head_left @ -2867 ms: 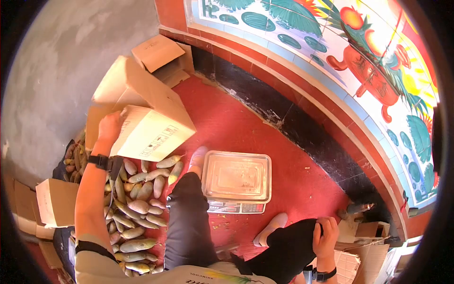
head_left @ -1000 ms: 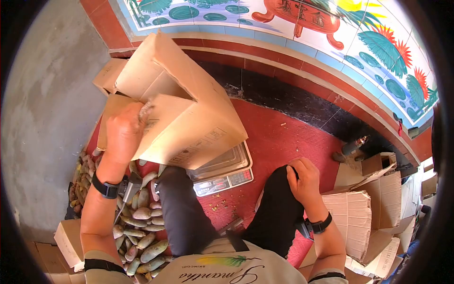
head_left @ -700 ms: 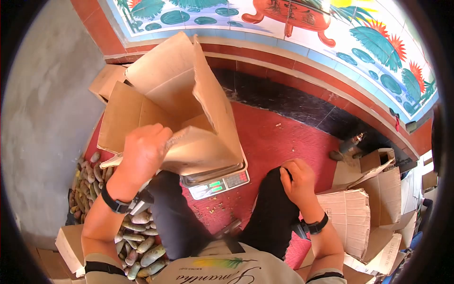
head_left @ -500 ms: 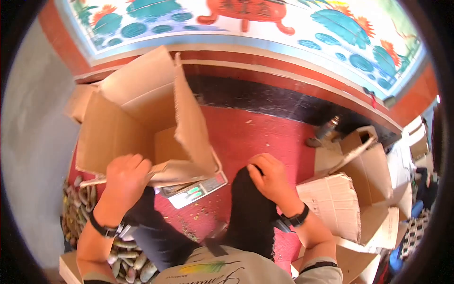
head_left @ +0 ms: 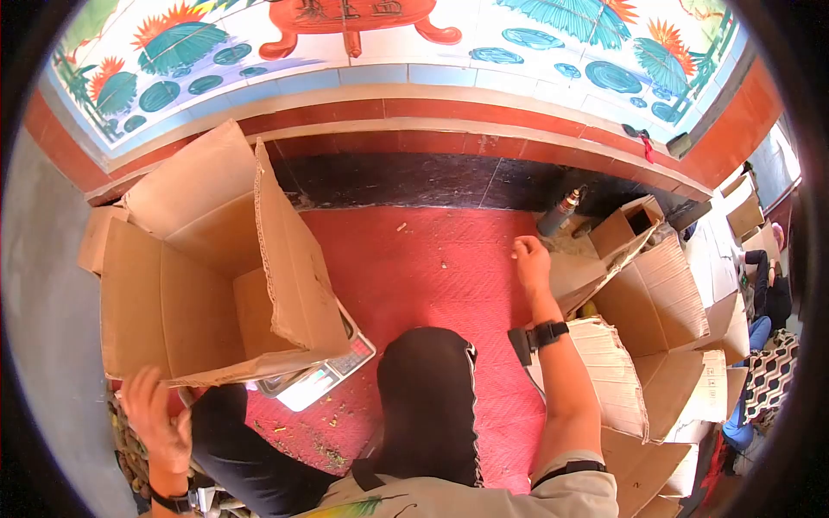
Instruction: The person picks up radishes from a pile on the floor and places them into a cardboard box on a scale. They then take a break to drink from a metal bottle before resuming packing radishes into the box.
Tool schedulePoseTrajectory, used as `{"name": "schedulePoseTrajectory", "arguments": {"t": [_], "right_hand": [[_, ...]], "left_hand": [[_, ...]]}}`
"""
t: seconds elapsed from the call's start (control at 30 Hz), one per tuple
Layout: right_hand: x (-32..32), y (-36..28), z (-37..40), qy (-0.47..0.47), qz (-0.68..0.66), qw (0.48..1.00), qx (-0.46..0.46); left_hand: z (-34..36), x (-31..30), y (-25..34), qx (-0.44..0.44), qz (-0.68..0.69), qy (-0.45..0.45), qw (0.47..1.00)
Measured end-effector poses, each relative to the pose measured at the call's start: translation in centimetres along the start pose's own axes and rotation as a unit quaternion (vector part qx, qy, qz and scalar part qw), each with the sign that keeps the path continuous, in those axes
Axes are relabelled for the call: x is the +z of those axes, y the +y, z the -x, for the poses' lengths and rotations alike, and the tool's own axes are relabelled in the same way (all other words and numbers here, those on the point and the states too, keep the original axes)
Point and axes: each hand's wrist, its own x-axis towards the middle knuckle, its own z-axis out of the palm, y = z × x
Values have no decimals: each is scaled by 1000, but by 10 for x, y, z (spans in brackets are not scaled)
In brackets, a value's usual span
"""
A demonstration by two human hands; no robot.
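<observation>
A large open cardboard box point(head_left: 194, 319) rests on a white digital scale point(head_left: 315, 384) on the red floor. My left hand point(head_left: 160, 423) is by the box's lower left corner, blurred, with fingers apart and nothing in them. Stretched forward on the other side, my right hand point(head_left: 533, 262) hovers above the floor beside the right-hand cartons point(head_left: 648, 302). Its fingers are loosely curled, and I see nothing in them. A dark bottle point(head_left: 560, 212) stands just past that hand.
Elongated tubers point(head_left: 125, 449) are heaped at lower left, partly behind my left arm. Several open cartons crowd the right side. A tiled wall with painted plants point(head_left: 181, 47) bounds the far side. Another person point(head_left: 768, 285) is at the far right.
My left hand has let go of the box's near edge and moved down and left. My right hand has left my knee and reached forward and right. The view has shifted right.
</observation>
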Motion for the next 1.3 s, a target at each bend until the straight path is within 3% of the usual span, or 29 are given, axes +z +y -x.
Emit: {"name": "schedulePoseTrajectory", "arguments": {"t": [0.07, 0.1, 0.17, 0.2, 0.27, 0.3, 0.4, 0.43, 0.5, 0.53, 0.57, 0.63, 0.77, 0.9, 0.97, 1.03, 1.1, 1.23, 1.3], "right_hand": [[-2, 31, -24, 29, 31, 998, 41], [-2, 42, -35, 60, 57, 994, 71], [-5, 64, -55, 90, 84, 987, 103], [-6, 75, -64, 117, 82, 984, 107], [-10, 73, -78, 147, 151, 970, 121], [-10, 79, -87, 144, 153, 970, 123], [-14, 98, -120, 170, 220, 946, 166], [-18, 93, -128, 181, 251, 935, 176], [-20, 103, -147, 190, 283, 922, 185], [-25, 112, -157, 179, 321, 918, 146], [-27, 122, -167, 166, 358, 913, 106], [-30, 126, -183, 133, 359, 916, 120], [-36, 156, -211, 158, 365, 916, 50], [-49, 176, -236, 97, 398, 911, 42], [-52, 204, -250, 76, 426, 901, -14], [-53, 193, -250, 63, 445, 893, -15], [-49, 149, -239, 49, 461, 876, 131], [-48, 163, -229, 83, 484, 864, 113], [-49, 156, -222, 56, 490, 863, 108]], "left_hand": [[24, 6, -17, -51, -60, 66, 995], [35, 6, -23, -100, -62, 50, 992], [46, 17, -34, -126, -4, 160, 979], [52, 19, -38, -126, -4, 156, 980], [63, 24, -48, -249, -17, 201, 947], [75, 30, -59, -249, -18, 197, 948], [113, 47, -90, -425, 62, 199, 881], [127, 53, -98, -425, 59, 195, 882], [144, 71, -112, -476, 185, 217, 832], [148, 77, -109, -493, 197, 210, 821], [150, 84, -110, -507, 198, 196, 816], [151, 94, -109, -533, 198, 173, 804], [162, 105, -114, -584, 194, 125, 778], [176, 109, -112, -615, 190, 95, 760], [183, 108, -110, -628, 187, 84, 751], [187, 106, -107, -636, 182, 76, 746], [191, 104, -106, -639, 178, 69, 745], [198, 102, -102, -644, 175, 60, 743], [203, 103, -102, -644, 173, 51, 743]]}}
